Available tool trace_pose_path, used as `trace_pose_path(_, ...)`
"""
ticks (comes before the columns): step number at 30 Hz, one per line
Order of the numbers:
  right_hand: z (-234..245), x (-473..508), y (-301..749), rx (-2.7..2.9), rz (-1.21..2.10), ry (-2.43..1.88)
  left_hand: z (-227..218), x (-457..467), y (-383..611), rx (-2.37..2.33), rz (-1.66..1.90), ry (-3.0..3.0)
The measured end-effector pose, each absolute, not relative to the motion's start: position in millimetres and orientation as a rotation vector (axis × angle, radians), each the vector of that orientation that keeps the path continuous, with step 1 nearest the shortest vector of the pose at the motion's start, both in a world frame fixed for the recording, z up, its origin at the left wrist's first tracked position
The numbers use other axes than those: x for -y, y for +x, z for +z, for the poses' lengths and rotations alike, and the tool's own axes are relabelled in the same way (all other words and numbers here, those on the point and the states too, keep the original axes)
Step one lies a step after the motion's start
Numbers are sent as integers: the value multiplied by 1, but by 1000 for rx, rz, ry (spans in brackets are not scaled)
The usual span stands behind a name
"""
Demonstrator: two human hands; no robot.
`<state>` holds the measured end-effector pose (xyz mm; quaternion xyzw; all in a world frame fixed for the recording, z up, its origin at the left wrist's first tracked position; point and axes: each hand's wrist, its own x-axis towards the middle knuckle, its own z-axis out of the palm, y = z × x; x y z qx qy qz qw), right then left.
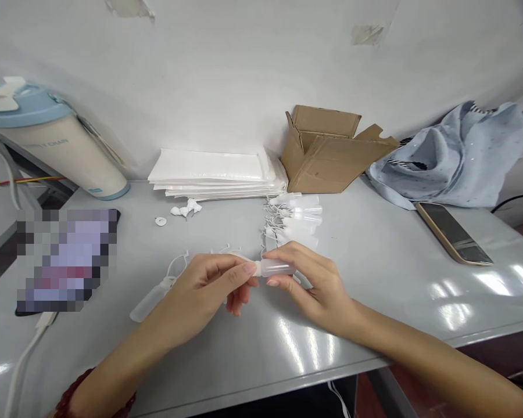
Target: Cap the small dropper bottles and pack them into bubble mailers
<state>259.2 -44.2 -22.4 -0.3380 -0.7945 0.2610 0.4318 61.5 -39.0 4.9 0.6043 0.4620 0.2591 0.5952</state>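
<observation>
Both hands grip 1 bottle [278, 267], which lies sideways between them near the front middle of the desk [226, 366]. The left hand [215, 281] pinches its white neck end between thumb and fingers; the right hand [316, 284] has thumb and fingertips closed around the clear body.

Just behind the right hand, a cluster of bottles [303, 223] lies with thin cords at the necks, bases pointing right. Another loose bottle [149, 301] lies beside the left forearm. Farther back are a small heap of white caps [187, 209] and 1 round white piece [161, 221].

At the back left leans a cream flask [65, 151] with a blue lid; its blue lettering ends in "CHAIN", the word before it only partly readable. A small blue label near its base is too small to read. Against the wall sit a stack of white envelopes [209, 168] and an open carton [331, 162]. To the right are a blue bag [453, 157] and a phone [455, 235]. At left, a blurred-out screen [72, 255] lies beside a white cable [26, 360].
</observation>
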Motion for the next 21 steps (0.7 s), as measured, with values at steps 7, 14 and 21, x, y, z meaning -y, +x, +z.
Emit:
trace_pose_path(7, -14, 44, 261, 1728, 1290, -1029, 8, 46, 63, -1142, 614, 1932)
trace_pose_path(14, -13, 38, 262, 1418, 1716, -1098, -1, 44, 65, -1123, 687, 2167)
trace_pose_path(21, -13, 45, 261, 1783, 1084, -1008, 8, 44, 65, -1223, 581, 1709)
